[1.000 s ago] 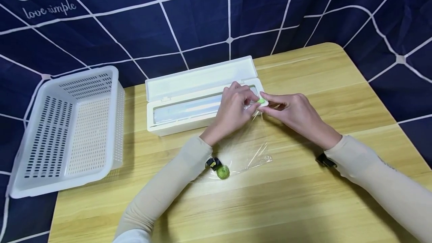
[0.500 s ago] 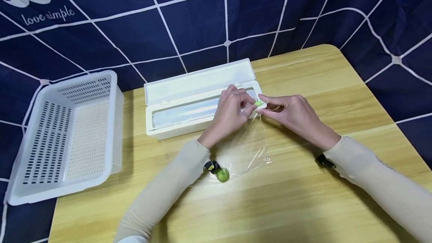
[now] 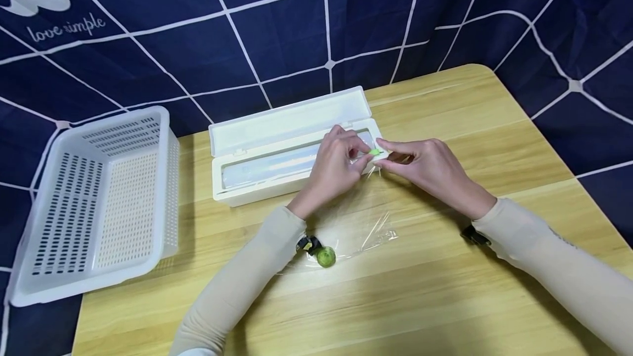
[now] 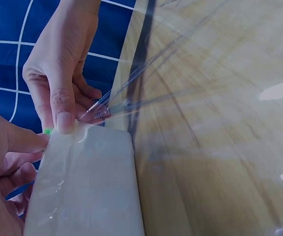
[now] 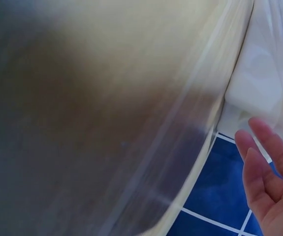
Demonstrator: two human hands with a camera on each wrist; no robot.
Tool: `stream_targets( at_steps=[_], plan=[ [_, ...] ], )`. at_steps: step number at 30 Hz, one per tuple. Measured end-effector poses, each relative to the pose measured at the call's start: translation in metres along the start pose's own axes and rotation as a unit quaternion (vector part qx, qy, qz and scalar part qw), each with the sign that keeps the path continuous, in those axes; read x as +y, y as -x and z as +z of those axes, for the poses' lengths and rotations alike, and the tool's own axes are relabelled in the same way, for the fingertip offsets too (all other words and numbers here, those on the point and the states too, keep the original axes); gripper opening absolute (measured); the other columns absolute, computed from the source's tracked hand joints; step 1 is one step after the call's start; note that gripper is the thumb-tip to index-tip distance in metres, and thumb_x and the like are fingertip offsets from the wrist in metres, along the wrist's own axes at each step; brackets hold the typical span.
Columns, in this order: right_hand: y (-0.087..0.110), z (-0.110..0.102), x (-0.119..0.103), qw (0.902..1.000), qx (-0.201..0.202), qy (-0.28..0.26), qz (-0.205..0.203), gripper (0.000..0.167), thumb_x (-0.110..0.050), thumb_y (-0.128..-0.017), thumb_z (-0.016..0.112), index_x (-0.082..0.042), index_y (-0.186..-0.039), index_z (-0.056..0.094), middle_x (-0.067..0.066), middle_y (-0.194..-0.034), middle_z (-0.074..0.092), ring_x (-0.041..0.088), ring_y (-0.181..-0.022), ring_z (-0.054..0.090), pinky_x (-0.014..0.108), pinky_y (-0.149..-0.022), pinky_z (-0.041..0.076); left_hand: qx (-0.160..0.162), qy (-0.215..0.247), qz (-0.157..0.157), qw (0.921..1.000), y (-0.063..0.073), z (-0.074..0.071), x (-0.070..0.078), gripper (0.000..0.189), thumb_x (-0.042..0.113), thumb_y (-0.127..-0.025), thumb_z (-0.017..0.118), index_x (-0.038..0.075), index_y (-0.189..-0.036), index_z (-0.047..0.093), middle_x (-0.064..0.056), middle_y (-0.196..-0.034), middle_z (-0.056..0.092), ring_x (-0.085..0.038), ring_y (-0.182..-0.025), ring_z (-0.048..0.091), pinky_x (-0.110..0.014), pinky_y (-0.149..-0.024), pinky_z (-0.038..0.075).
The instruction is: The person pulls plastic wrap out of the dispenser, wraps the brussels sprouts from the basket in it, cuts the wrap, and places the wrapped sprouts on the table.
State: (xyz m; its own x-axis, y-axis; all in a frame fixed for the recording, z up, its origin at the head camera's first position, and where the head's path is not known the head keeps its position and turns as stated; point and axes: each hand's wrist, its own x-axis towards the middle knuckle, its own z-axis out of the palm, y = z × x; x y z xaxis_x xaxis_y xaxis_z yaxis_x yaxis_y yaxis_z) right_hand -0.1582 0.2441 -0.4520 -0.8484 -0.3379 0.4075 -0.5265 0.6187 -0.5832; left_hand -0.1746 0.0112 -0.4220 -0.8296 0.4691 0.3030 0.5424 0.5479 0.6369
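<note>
A white cling film dispenser (image 3: pixel 262 194) lies on the table with its lid (image 3: pixel 292 120) raised and a film roll (image 3: pixel 272 166) inside. At its right end my left hand (image 3: pixel 331 166) pinches a small bright green slider (image 3: pixel 374 152) on the front rim; in the left wrist view only a speck of that green shows. My right hand (image 3: pixel 435 172) grips the same end corner, thumb (image 4: pixel 64 120) on the box. Clear film (image 3: pixel 351 218) runs from the box over the table, bunched near the right fingers. A small round green fruit (image 3: pixel 326 257) sits at the film's near edge.
A white perforated plastic basket (image 3: pixel 165 196) stands at the left, partly over the table's edge. The wooden table (image 3: pixel 445 290) ends at a dark blue cloth (image 3: pixel 287 26) with white lines behind and on the right.
The head view has shifted slightly. Both hands stay at the dispenser's right end, and the green slider shows a little more distinctly between the left fingers and the corner.
</note>
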Motion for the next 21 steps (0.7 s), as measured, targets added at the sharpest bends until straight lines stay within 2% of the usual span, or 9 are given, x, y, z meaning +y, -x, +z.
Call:
stream_targets(
  at_steps=[15,21],
  plan=[
    [0.0019,0.0001,-0.0002,1.0,0.0,-0.003,-0.001,0.048,-0.014,-0.086,0.096,-0.014,-0.131,0.08,-0.003,-0.087,0.081,0.006,-0.064,0.071,0.016,-0.051,0.044,-0.007,0.011,-0.008,0.9999,0.0023,-0.0043,-0.0025,0.004,0.003,-0.094,0.084,0.0,-0.097,0.082,-0.003,-0.075,0.062,-0.021,-0.087,0.05,-0.03,-0.082,0.041],
    [0.0009,-0.0015,-0.0011,1.0,-0.004,-0.006,-0.002,0.047,-0.013,-0.087,0.096,-0.013,-0.131,0.08,-0.002,-0.087,0.081,0.006,-0.065,0.071,0.017,-0.048,0.043,0.003,0.03,-0.018,0.9994,0.0066,-0.01,-0.0066,0.004,0.001,-0.093,0.085,0.0,-0.095,0.083,-0.002,-0.074,0.06,-0.021,-0.085,0.05,-0.029,-0.077,0.04]
  ],
)
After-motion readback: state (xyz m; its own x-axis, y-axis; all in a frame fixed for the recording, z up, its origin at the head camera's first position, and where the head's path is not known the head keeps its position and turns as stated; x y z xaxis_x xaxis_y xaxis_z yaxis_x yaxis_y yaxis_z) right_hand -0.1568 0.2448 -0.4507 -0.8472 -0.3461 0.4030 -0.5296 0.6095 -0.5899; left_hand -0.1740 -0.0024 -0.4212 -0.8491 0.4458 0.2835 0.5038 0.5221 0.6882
